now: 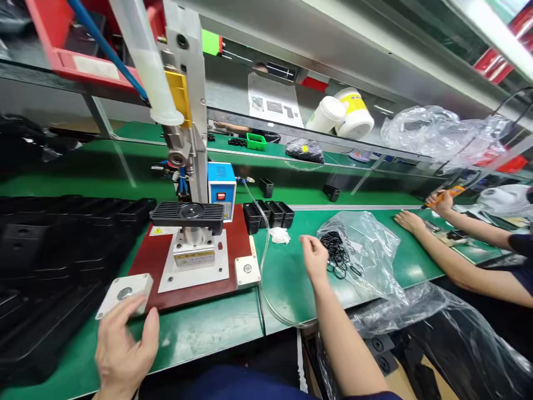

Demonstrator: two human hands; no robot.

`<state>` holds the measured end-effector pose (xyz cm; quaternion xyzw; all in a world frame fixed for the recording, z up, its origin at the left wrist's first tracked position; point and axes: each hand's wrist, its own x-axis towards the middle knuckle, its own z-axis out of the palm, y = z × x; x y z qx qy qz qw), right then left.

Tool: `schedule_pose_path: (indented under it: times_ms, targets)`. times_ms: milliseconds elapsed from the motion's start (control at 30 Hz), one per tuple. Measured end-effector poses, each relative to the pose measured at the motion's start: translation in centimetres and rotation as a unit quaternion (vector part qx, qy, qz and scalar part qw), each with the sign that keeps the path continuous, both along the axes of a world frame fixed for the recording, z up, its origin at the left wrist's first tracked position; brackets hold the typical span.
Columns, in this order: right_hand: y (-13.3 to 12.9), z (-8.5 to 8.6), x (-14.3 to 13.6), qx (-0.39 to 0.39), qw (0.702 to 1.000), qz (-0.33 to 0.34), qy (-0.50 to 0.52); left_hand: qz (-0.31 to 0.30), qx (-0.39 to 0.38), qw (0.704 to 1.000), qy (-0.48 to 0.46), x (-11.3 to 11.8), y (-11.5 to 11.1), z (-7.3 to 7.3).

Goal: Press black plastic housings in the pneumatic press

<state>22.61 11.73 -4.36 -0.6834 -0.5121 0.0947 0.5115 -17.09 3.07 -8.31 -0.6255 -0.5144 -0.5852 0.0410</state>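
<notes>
My left hand (126, 347) is open, thumb and fingers apart, at the front of a white button box (127, 293) on the press's left side. My right hand (315, 259) is curled closed beside a pile of black rubber rings (336, 250); whatever is between its fingers is hidden. The rings spill from a clear plastic bag (377, 244). On the press fixture (194, 256) lies a ridged black rectangular part (187, 215) with a round centre. A second button box (247, 270) sits at the right corner of the red-brown base (187, 297).
Black trays (50, 266) fill the left side. Several black block-shaped parts (268, 214) stand behind a crumpled white tissue (280, 235) and a clear hose (266, 250). A blue control box (222, 189) is behind the press. At right, a co-worker's hand holds an orange tool (453, 193).
</notes>
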Motion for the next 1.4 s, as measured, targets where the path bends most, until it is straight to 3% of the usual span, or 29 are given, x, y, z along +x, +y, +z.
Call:
schedule_pose_path:
  times_ms: [100,200,300,433,533,633,767,867,967,1100,1233,1400]
  targets:
    - [-0.6,-0.9,7.4,-0.089,0.985,-0.142,-0.031,0.055,0.041,0.994,0.082,-0.4,-1.2,-1.8]
    - [0.3,-1.5,10.7,-0.174,0.963,-0.192,-0.071,0.072,0.057,0.989,0.117,-0.1,-0.6,-1.8]
    - [1.2,-2.3,10.7,-0.215,0.951,-0.189,-0.115,0.068,0.065,0.982,0.162,0.0,0.1,-1.2]
    - [1.0,-2.7,9.8,-0.212,0.946,-0.181,-0.164,0.063,0.071,0.981,0.169,-0.1,0.1,-0.8]
    - [0.1,-2.0,9.7,-0.172,0.946,-0.199,-0.189,0.057,0.068,0.982,0.164,-0.1,0.1,-0.8]
    - [-0.5,-0.2,9.1,-0.099,0.953,-0.204,-0.203,0.048,0.068,0.985,0.153,-0.2,0.1,-0.9]
    - [0.1,3.6,4.5,0.022,0.97,-0.133,-0.202,0.04,0.054,0.988,0.14,-0.1,0.1,-0.9]
    - [0.9,7.2,-2.6,0.154,0.971,0.027,-0.18,0.042,0.042,0.99,0.131,0.1,0.1,-0.7]
    - [1.5,10.2,-10.6,0.265,0.93,0.191,-0.167,0.044,0.038,0.991,0.118,0.2,0.0,-0.4]
    - [3.1,12.3,-17.9,0.294,0.885,0.305,-0.192,0.041,0.037,0.992,0.11,0.3,-0.1,-0.1]
    - [4.3,12.7,-20.6,0.29,0.856,0.353,-0.242,0.035,0.033,0.993,0.106,0.2,-0.2,0.1]
    - [3.6,12.7,-20.7,0.283,0.835,0.34,-0.328,0.034,0.045,0.993,0.104,0.2,-0.1,0.2]
